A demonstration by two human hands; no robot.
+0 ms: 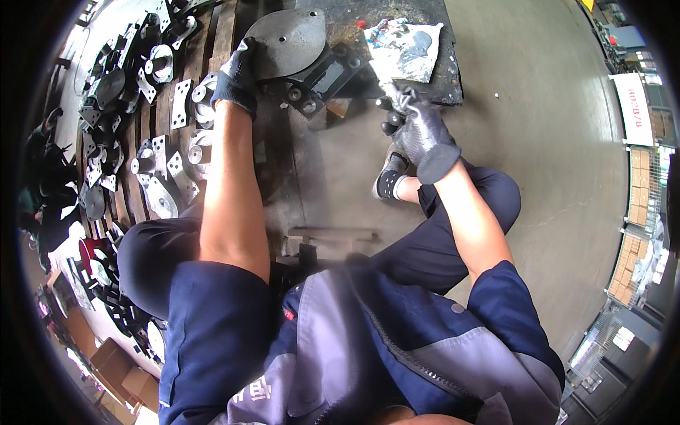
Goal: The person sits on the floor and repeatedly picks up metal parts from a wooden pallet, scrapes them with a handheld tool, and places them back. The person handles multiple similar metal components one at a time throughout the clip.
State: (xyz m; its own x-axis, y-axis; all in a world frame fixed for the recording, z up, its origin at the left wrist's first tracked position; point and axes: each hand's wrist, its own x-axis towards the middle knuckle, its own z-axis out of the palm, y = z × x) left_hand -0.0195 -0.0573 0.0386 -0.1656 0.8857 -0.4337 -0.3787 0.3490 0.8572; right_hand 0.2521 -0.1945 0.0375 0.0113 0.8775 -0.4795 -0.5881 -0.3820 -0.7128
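Note:
My left hand [237,79], in a dark grey work glove, grips the left edge of a flat, rounded metal plate [287,53]. The plate has small holes and is tilted above a dark metal bracket [322,81] with round bolt holes. To the right, near the front edge of the dark worktable [445,74], my right hand [423,131] is closed in a matching glove. A whitish, blurred thing sticks out from its fingers; its kind is unclear. Just beyond lies a white sheet [421,67] with a grey smear and crumpled material on it.
Wooden pallet slats [202,60] on the left carry many metal brackets [182,103] and round-bodied castings [161,62]. My shoe [391,173] rests on the grey floor [545,163] below the table. Racks with stacked cartons [641,184] stand far right; an opened cardboard box [113,361] sits at lower left.

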